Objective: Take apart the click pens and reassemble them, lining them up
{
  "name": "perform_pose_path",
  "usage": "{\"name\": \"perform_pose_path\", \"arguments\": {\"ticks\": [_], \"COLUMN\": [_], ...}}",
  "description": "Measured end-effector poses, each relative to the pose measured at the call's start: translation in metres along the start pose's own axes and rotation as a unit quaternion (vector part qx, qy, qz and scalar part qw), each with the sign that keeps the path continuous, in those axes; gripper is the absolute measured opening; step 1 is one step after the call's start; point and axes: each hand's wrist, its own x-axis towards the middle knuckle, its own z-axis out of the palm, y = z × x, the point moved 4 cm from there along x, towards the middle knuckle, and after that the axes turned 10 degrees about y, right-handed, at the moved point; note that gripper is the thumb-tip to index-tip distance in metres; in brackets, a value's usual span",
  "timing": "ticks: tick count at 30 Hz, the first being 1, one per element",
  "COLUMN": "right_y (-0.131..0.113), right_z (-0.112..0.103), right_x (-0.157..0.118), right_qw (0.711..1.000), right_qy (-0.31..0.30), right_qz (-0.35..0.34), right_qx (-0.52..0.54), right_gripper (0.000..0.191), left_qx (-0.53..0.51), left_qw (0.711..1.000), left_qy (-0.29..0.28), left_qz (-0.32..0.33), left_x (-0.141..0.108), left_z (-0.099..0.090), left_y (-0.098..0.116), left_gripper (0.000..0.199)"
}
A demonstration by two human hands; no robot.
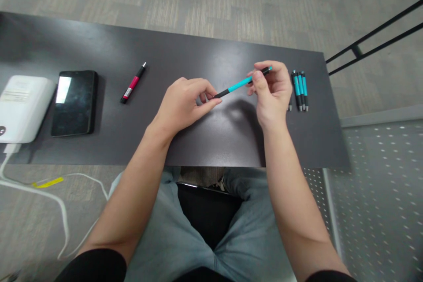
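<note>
Grey patterned carpet (214, 0) fills the upper part of the frame, and across the middle stretches a dark tabletop (198, 59), its far edge slanting down toward the right. At far left, a white boxy device (24, 110) has a white cable (62, 211) plugged into its near end, trailing past the near edge; a yellow tag (49, 183) shows beside it. Just right of the device lies a black smartphone (74, 108). Further right, a red-and-black pen (134, 83) lies tilted, its silver end up and right, with tabletop on both sides. At centre, the left hand (188, 101) pinches the dark lower end of a light-blue-and-black pen (239, 84) between thumb and finger. Right of centre, the right hand (272, 92) grips that pen's upper end, fingers curled, so the 2 hands hold it slanted above the table. Beside the right hand lie 3 blue-and-black pens (301, 90), and 1 more pen tip (290, 108) peeks out. Beyond the table's right edge stand black rails (357, 50) and a dotted grey panel (383, 185).
</note>
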Motion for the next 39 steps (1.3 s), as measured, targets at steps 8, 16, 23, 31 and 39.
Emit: {"name": "perform_pose_path", "arguments": {"ticks": [8,16,23,31,39], "right_y": [0.010,0.018,0.021,0.029,0.004], "right_z": [0.004,0.003,0.004,0.001,0.006], "right_x": [-0.007,-0.004,0.002,0.004,0.005], "right_qw": [0.996,0.999,1.000,1.000,0.997], "right_qy": [0.059,0.018,-0.008,-0.003,-0.007], "right_qz": [-0.031,-0.023,-0.023,0.001,0.065], "right_qx": [0.062,0.033,-0.006,0.021,0.030], "right_gripper": [0.058,0.064,0.069,0.071,0.075], "left_qx": [-0.053,-0.040,-0.026,-0.028,-0.054], "left_qw": [0.997,0.993,0.995,0.995,0.995], "left_qy": [0.041,0.096,0.079,0.074,0.047], "left_qz": [-0.028,-0.059,-0.056,-0.060,-0.063], "left_x": [-0.001,0.003,0.003,0.004,0.003], "left_z": [-0.001,-0.010,-0.009,-0.008,-0.004], "left_y": [-0.004,-0.009,-0.011,-0.011,-0.003], "left_gripper": [0.066,0.078,0.077,0.078,0.074]}}
